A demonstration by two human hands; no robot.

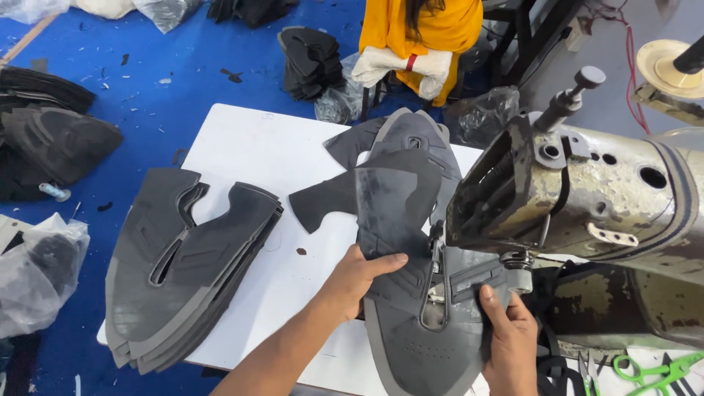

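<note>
A dark grey shoe upper piece (425, 345) lies flat under the head of an old sewing machine (587, 191). My left hand (359, 279) presses on its left side, fingers spread over a smaller dark panel (392, 205) laid on top. My right hand (510, 334) holds the piece's right edge, thumb up beside the presser foot (440, 271). More cut uppers (411, 139) lie behind the machine's needle area.
A thick stack of grey uppers (183, 271) sits on the left of the white table (249, 147). Green-handled scissors (653, 370) lie at the lower right. A person in yellow (425, 29) sits beyond the table. Black piles and plastic bags lie on the blue floor.
</note>
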